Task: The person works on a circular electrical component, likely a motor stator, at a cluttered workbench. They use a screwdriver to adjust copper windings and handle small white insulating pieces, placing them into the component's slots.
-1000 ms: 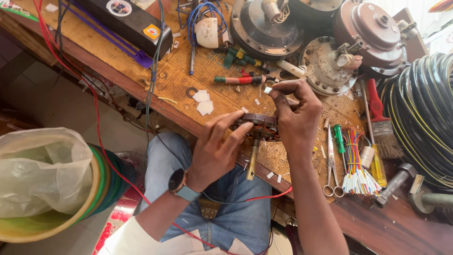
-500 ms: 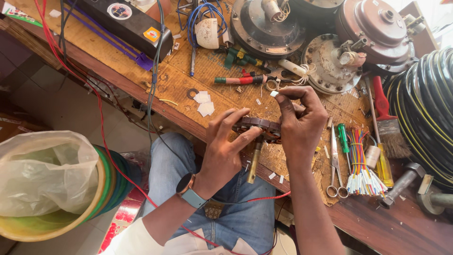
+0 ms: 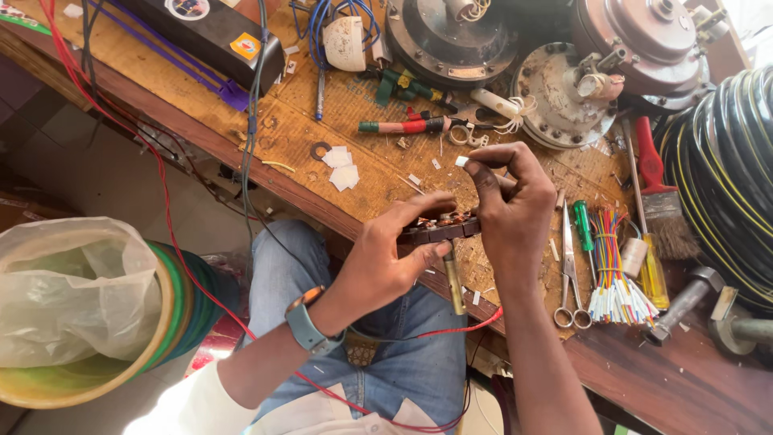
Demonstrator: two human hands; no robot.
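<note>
My left hand (image 3: 385, 262) grips a small dark block with copper windings (image 3: 439, 230), held over the front edge of the wooden workbench (image 3: 266, 133). My right hand (image 3: 509, 209) closes on the block's right end, fingers curled over its top. A brass-coloured rod (image 3: 455, 280) hangs down just below the block. A thin red wire (image 3: 451, 330) loops under my hands and across my lap. I wear a watch (image 3: 307, 328) on the left wrist.
Scissors (image 3: 568, 274), a green screwdriver (image 3: 583, 227), a bundle of coloured wires (image 3: 616, 278) and a brush (image 3: 656, 205) lie right of my hands. Motor housings (image 3: 564, 93) stand at the back, a cable coil (image 3: 725, 161) at right. A plastic-lined bin (image 3: 76, 310) sits lower left.
Both hands stay on the block; the view has shifted slightly and my fingers have adjusted their hold on it.
</note>
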